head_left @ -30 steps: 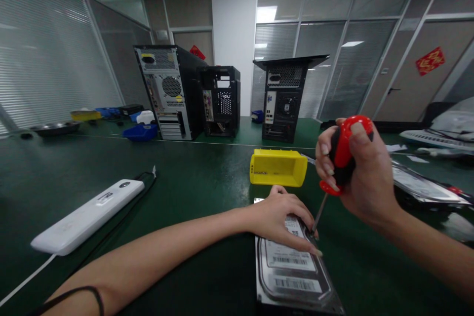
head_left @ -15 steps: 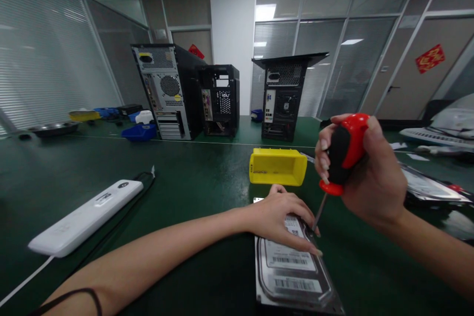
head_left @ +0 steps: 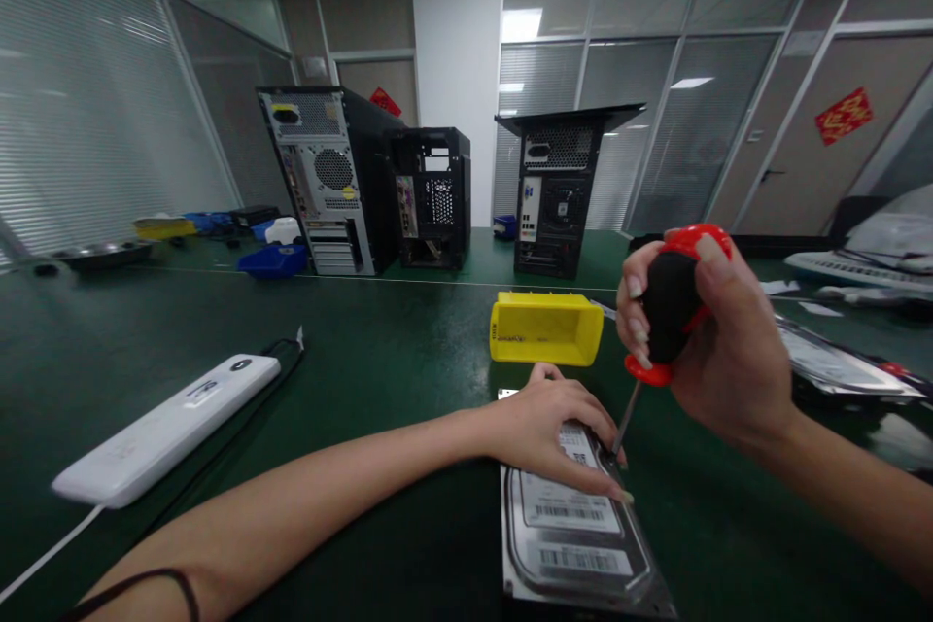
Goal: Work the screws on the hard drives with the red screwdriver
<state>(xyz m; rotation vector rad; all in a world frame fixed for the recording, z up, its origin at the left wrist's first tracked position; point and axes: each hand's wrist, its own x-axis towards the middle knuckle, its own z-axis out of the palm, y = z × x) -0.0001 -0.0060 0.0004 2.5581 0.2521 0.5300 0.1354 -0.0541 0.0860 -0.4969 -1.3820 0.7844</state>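
Observation:
A silver hard drive [head_left: 575,559] with white barcode labels lies on the green table in front of me. Across its upper part rests my left hand [head_left: 558,428], gripping the drive with the thumb on top and the fingers over its far and right edges. My right hand [head_left: 721,340] is wrapped round the handle of a red and black screwdriver [head_left: 671,306]. The slim shaft slants down to the drive's right edge, its tip close to my left fingertips. Whether the tip sits in a screw is too small to tell.
Just beyond the drive stands a yellow bin [head_left: 546,335] with small bits inside. A white power strip [head_left: 171,428] with cables lies at left. Computer cases [head_left: 357,185] stand at the back, beside a blue tray [head_left: 273,260]. Another hard drive [head_left: 838,355] is at right.
The screwdriver's handle has turned in my right hand, showing more black towards me. My left hand and the hard drive have stayed in place.

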